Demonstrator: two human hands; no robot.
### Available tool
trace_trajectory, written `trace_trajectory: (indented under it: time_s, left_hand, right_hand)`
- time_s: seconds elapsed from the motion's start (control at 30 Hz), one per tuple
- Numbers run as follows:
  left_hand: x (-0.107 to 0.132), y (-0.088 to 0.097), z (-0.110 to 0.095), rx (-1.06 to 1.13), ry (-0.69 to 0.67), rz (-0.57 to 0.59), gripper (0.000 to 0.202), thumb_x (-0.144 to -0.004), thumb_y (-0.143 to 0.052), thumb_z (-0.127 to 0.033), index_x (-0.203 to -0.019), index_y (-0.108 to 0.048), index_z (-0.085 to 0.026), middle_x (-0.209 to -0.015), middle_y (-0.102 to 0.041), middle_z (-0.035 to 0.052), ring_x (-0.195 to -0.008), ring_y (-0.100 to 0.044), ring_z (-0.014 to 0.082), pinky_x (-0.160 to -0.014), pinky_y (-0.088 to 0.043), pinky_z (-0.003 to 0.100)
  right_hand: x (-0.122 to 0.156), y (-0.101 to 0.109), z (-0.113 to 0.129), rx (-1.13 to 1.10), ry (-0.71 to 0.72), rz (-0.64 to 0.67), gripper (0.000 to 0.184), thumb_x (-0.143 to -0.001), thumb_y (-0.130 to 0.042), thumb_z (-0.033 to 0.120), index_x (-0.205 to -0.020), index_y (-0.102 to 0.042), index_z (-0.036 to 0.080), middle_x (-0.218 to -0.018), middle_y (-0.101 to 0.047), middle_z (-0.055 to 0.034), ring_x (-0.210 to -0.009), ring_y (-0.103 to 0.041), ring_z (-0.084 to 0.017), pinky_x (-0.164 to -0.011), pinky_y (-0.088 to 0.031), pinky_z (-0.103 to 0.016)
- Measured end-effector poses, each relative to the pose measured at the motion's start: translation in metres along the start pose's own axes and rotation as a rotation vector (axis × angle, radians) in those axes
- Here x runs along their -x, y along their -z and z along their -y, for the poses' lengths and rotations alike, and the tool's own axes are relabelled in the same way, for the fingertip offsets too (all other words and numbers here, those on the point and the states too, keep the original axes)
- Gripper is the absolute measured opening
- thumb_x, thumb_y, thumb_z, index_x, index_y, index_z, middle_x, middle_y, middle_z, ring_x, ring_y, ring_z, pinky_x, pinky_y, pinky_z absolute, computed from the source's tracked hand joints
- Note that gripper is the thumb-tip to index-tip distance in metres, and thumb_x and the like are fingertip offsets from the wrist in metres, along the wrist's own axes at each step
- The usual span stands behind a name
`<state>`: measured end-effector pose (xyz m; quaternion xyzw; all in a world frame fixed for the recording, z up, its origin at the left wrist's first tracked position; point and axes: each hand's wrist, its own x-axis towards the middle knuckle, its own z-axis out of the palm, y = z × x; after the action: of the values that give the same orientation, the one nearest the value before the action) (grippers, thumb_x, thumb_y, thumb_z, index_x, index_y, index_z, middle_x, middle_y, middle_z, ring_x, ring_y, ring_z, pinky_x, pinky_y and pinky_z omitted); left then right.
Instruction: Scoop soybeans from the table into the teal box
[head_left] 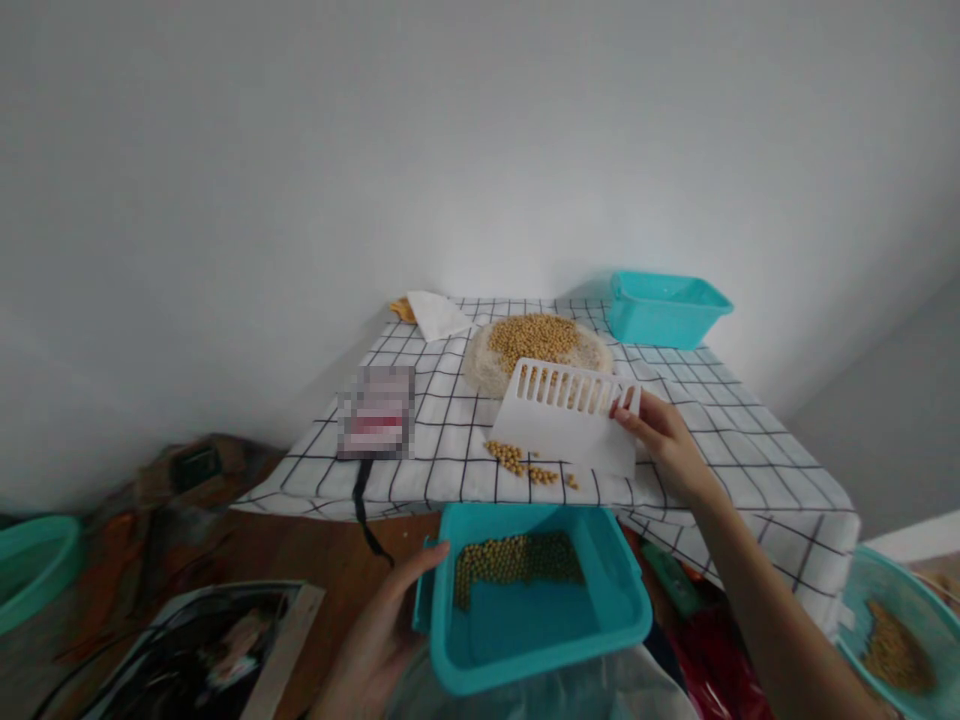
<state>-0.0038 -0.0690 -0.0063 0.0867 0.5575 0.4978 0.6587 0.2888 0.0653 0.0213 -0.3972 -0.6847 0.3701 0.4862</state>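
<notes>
My left hand [397, 610] is closed on the left rim of a teal plastic bin [540, 640] below the table's front edge. Yellow-brown beans that look like soybeans [517, 560] lie along the bin's far side. In my right hand [660, 430] is a white plastic board [562, 430] with a row of slots along its top, gripped at its right end and tilted up on the tablecloth. A few loose beans [517, 460] lie in front of the board. Behind it, partly hidden, a bigger heap of beans [532, 335] rests on a pale round mat [484, 365].
The table has a white checked cloth [442, 420]. A second teal bin [660, 310] stands at its back right. A white cloth or paper [435, 315] and a blurred-out flat object [377, 412] are on the left. At lower right, a teal basin [900, 640] holds grain-like stuff.
</notes>
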Motion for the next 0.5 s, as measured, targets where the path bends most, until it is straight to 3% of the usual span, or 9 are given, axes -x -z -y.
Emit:
trace_trajectory:
  time_s: [0.07, 0.23, 0.4, 0.5]
  left_hand:
    - [-0.001, -0.001, 0.000, 0.014, 0.047, 0.009, 0.004, -0.064, -0.078, -0.020, -0.063, -0.075, -0.017, -0.062, -0.079, 0.0051, -0.075, -0.076, 0.0270, -0.064, -0.062, 0.031]
    - [0.003, -0.005, -0.004, 0.040, 0.010, -0.064, 0.014, -0.065, -0.078, -0.019, -0.053, -0.071, -0.022, -0.056, -0.077, 0.0026, -0.074, -0.076, 0.0242, -0.057, -0.060, 0.025]
    - [-0.006, 0.006, 0.003, 0.038, 0.007, -0.017, 0.008, -0.071, -0.070, -0.009, -0.069, -0.075, -0.015, -0.063, -0.080, 0.0052, -0.075, -0.076, 0.0257, -0.063, -0.062, 0.030]
    - [-0.007, 0.009, 0.004, 0.030, -0.031, -0.016, 0.010, -0.072, -0.069, -0.009, -0.072, -0.076, -0.015, -0.069, -0.081, 0.0040, -0.075, -0.076, 0.0232, -0.064, -0.062, 0.028]
  right_hand:
    - [0.001, 0.000, 0.000, -0.017, -0.012, 0.002, 0.019, -0.087, -0.060, 0.038, -0.093, -0.065, 0.022, -0.089, -0.066, -0.0029, -0.083, -0.058, -0.021, -0.071, -0.044, -0.030]
    - [0.003, -0.001, 0.000, -0.054, -0.022, 0.026, 0.015, -0.087, -0.061, 0.036, -0.089, -0.065, 0.022, -0.087, -0.066, -0.0015, -0.078, -0.057, -0.018, -0.067, -0.043, -0.027]
    - [0.005, -0.001, 0.001, -0.060, -0.020, 0.032, 0.014, -0.085, -0.062, 0.036, -0.085, -0.065, 0.022, -0.082, -0.065, -0.0008, -0.074, -0.056, -0.018, -0.064, -0.043, -0.026]
    - [0.005, -0.001, 0.002, -0.056, -0.028, 0.039, 0.016, -0.084, -0.062, 0.038, -0.084, -0.065, 0.022, -0.081, -0.064, -0.0013, -0.074, -0.056, -0.019, -0.064, -0.044, -0.027]
